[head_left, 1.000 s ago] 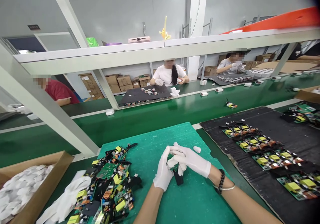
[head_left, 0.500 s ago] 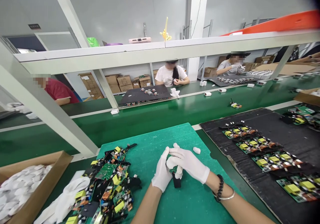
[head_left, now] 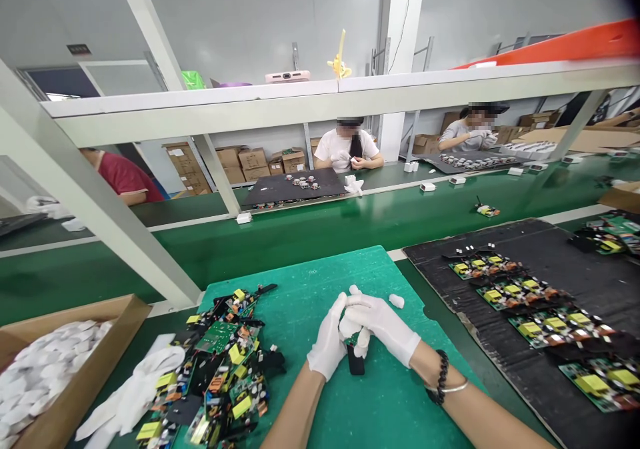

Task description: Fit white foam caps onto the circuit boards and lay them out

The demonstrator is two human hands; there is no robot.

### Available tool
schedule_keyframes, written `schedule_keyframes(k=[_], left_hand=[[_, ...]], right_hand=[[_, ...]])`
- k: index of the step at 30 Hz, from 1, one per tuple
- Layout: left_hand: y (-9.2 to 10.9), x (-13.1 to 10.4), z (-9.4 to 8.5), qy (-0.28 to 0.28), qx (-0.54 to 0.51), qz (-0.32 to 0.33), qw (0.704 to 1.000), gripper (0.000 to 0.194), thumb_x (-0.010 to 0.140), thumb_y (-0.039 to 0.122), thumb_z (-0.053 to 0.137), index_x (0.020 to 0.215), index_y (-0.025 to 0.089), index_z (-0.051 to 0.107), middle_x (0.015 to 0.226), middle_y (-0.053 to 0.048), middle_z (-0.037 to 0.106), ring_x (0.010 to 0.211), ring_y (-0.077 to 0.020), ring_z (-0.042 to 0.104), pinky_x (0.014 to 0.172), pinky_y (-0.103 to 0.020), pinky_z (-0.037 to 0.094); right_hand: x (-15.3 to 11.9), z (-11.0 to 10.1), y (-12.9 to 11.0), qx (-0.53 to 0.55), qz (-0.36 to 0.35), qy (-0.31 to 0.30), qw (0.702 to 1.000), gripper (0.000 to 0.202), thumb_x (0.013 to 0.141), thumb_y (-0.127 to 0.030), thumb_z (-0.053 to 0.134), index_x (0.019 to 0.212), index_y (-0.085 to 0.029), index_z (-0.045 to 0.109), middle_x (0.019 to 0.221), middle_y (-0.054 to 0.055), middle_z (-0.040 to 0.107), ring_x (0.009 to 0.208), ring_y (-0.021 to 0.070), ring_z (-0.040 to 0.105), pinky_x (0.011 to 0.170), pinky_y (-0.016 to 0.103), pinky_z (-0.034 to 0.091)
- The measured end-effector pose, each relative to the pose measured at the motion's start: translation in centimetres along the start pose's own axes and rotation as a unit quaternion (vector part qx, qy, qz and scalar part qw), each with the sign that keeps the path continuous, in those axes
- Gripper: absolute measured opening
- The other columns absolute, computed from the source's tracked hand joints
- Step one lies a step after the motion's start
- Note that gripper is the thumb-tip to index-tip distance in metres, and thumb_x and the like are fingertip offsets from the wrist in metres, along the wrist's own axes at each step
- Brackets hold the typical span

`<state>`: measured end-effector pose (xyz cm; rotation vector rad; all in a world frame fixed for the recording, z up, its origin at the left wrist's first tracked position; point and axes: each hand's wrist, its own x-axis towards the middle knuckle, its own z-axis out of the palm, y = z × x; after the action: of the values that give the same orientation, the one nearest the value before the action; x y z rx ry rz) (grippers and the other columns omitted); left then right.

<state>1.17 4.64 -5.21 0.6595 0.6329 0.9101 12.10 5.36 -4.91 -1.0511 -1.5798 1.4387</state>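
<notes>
Both my hands wear white gloves and meet over the green mat [head_left: 320,275]. My left hand [head_left: 327,343] curls around the left side of a small circuit board [head_left: 353,339]. From the right, my right hand [head_left: 383,327] closes over it with bent fingers. Most of the board is hidden; a bit of green and a black flap [head_left: 357,363] show below the fingers. A small white piece [head_left: 397,301] lies on the mat beyond my right hand. Another white piece [head_left: 355,289] shows just past my fingertips.
Left on the mat is a heap of circuit boards [head_left: 220,335], with a white glove [head_left: 135,385] beside it. A cardboard box [head_left: 95,375] holds white pieces. At right, rows of boards [head_left: 540,329] lie on a black sheet [head_left: 450,289]. Several co-workers sit beyond the green belt [head_left: 320,222].
The whole view has shifted slightly. My hands stay closed around the board, with only small finger movement, and a little more green shows between them.
</notes>
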Motion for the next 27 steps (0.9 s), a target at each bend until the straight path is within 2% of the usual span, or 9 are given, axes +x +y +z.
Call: schedule_keyframes(k=[4,8,12,15,17,19,22,24,27], left_hand=[[-0.2,0.2,-0.1,0.029,-0.012,0.014,0.999,0.05,0.078,0.049,0.037,0.078,0.006,0.063,0.032,-0.001,0.048,0.028,-0.0125,0.042,0.037,-0.024,0.031],[-0.2,0.3,0.0,0.046,-0.013,-0.015,0.999,0.053,0.076,0.054,0.038,0.072,0.007,0.062,0.035,-0.003,0.051,0.028,-0.0129,0.043,0.035,-0.025,0.028],[-0.4,0.5,0.4,0.11,-0.046,0.041,0.992,0.039,0.074,0.046,0.05,0.074,0.008,0.062,0.042,-0.002,0.056,0.035,-0.0108,0.047,0.039,-0.022,0.031],[-0.1,0.2,0.7,0.08,-0.054,0.016,0.995,0.041,0.074,0.048,0.05,0.082,0.009,0.062,0.043,-0.001,0.056,0.04,-0.013,0.051,0.043,-0.023,0.035],[0.4,0.0,0.6,0.054,-0.075,-0.022,0.996,0.043,0.074,0.05,0.047,0.085,0.011,0.062,0.048,-0.002,0.059,0.047,-0.0153,0.055,0.048,-0.024,0.039],[0.8,-0.2,0.3,0.06,-0.111,-0.031,0.992,0.043,0.074,0.052,0.047,0.084,0.013,0.061,0.057,-0.003,0.062,0.055,-0.0162,0.058,0.055,-0.026,0.042],[1.0,-0.2,-0.2,0.097,-0.143,-0.015,0.985,0.04,0.072,0.051,0.05,0.081,0.013,0.06,0.066,-0.004,0.064,0.065,-0.0173,0.06,0.065,-0.027,0.044],[0.8,0.0,-0.3,0.108,-0.142,-0.006,0.984,0.041,0.072,0.051,0.05,0.082,0.013,0.06,0.069,-0.005,0.064,0.071,-0.0191,0.06,0.071,-0.03,0.044],[0.4,0.2,-0.3,0.097,-0.149,0.019,0.984,0.045,0.073,0.054,0.047,0.087,0.013,0.059,0.075,-0.007,0.064,0.078,-0.0208,0.06,0.076,-0.031,0.043]], right_hand=[[-0.5,0.8,-0.5,0.003,0.025,0.037,0.999,0.034,0.076,-0.041,0.048,0.102,-0.02,0.055,0.059,-0.001,0.063,0.032,0.0112,0.052,0.032,0.021,0.042],[-0.7,1.0,-0.5,0.013,0.011,0.013,1.0,0.034,0.075,-0.041,0.046,0.098,-0.017,0.054,0.062,-0.001,0.063,0.033,0.0086,0.052,0.032,0.017,0.041],[-0.6,1.6,0.1,0.006,0.017,0.09,0.996,0.031,0.075,-0.042,0.046,0.089,-0.016,0.056,0.061,-0.002,0.06,0.025,0.0043,0.044,0.026,0.014,0.032],[-0.6,1.9,0.1,-0.006,0.032,0.103,0.994,0.041,0.077,-0.048,0.042,0.097,-0.015,0.057,0.063,0.0,0.062,0.027,0.0067,0.046,0.029,0.019,0.039],[-0.8,1.7,-0.2,-0.045,0.012,0.112,0.993,0.043,0.08,-0.046,0.038,0.105,-0.016,0.056,0.072,0.004,0.065,0.038,0.0112,0.055,0.04,0.025,0.049],[-1.2,1.6,-0.6,-0.117,-0.048,0.156,0.98,0.038,0.082,-0.04,0.038,0.109,-0.02,0.056,0.096,0.008,0.064,0.067,0.0174,0.064,0.064,0.034,0.053],[-1.9,1.5,-1.2,-0.255,-0.145,0.197,0.935,0.03,0.083,-0.028,0.041,0.107,-0.026,0.059,0.13,0.004,0.044,0.112,0.0226,0.047,0.095,0.04,0.038],[-2.2,1.7,-1.5,-0.333,-0.172,0.18,0.91,0.032,0.083,-0.022,0.039,0.108,-0.029,0.058,0.135,-0.001,0.036,0.122,0.0234,0.034,0.099,0.043,0.033],[-2.3,2.2,-1.9,-0.417,-0.193,0.146,0.876,0.037,0.083,-0.016,0.037,0.112,-0.03,0.055,0.136,-0.003,0.035,0.126,0.0254,0.026,0.098,0.048,0.032]])
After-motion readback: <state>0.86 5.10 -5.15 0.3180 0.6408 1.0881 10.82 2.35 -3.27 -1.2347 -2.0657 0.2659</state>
